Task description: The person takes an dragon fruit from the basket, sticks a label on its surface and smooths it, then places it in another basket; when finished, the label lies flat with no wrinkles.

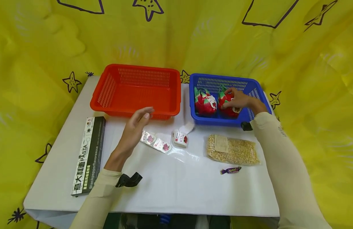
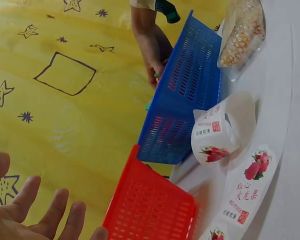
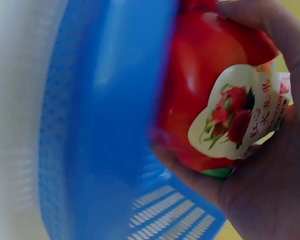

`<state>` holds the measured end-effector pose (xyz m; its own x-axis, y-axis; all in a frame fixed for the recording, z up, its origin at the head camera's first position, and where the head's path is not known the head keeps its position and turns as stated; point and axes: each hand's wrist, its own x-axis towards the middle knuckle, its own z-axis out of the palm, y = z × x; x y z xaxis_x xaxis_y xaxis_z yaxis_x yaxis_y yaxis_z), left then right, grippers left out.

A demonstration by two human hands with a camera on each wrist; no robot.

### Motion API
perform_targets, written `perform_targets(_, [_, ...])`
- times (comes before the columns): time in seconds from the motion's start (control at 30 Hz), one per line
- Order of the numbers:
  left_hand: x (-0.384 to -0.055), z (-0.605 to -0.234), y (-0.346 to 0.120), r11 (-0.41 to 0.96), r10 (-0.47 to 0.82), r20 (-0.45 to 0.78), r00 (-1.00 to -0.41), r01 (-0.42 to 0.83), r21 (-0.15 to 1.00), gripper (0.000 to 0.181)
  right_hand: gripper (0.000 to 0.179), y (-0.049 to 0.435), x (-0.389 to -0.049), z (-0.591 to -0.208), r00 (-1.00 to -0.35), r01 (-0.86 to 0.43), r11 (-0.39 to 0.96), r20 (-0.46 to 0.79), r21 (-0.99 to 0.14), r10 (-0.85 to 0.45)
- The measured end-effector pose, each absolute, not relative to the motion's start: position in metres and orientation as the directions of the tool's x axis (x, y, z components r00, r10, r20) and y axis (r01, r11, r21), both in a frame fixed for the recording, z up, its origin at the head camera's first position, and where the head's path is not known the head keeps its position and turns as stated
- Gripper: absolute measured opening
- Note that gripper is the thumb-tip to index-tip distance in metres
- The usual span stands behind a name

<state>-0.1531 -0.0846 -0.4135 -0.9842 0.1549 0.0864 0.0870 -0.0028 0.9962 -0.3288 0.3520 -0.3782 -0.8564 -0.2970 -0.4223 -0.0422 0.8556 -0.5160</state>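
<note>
In the head view, a blue basket [image 1: 216, 121] at the back right holds two red dragon fruits with green tips and white stickers. My right hand [image 1: 240, 99] reaches over its rim and grips the right-hand dragon fruit [image 1: 228, 112]; the other dragon fruit [image 1: 204, 106] lies just left of it. The right wrist view shows fingers and thumb curled round the held dragon fruit [image 3: 195, 95], with its label [image 3: 230, 112] facing the camera. Empty, my left hand [image 1: 131, 132] hovers before the red basket [image 1: 142, 95], above the table, fingers loosely extended.
A sticker roll [image 1: 180, 139] and its label strip [image 1: 156, 142] lie mid-table. To the right are a bag of corn kernels [image 1: 236, 152] and a purple-wrapped candy [image 1: 230, 170]. A pasta box [image 1: 88, 156] lies at left. Behind hangs a yellow curtain [image 1: 176, 35].
</note>
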Motion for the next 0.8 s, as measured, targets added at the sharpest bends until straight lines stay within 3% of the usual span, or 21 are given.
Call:
perform_targets(0.33, [-0.144, -0.414, -0.074, 0.037, 0.175, 0.045, -0.983, 0.052, 0.998, 0.043, 0.086, 0.363, -0.325, -0.403, -0.830, 0.098, 0.780, -0.483, -0.618, -0.279])
perform_targets(0.8, [-0.144, -0.418, -0.071, 0.031, 0.170, 0.046, -0.984, 0.052, 0.998, 0.037, 0.090, 0.372, -0.326, -0.404, -0.817, 0.136, 0.745, -0.499, -0.653, -0.288])
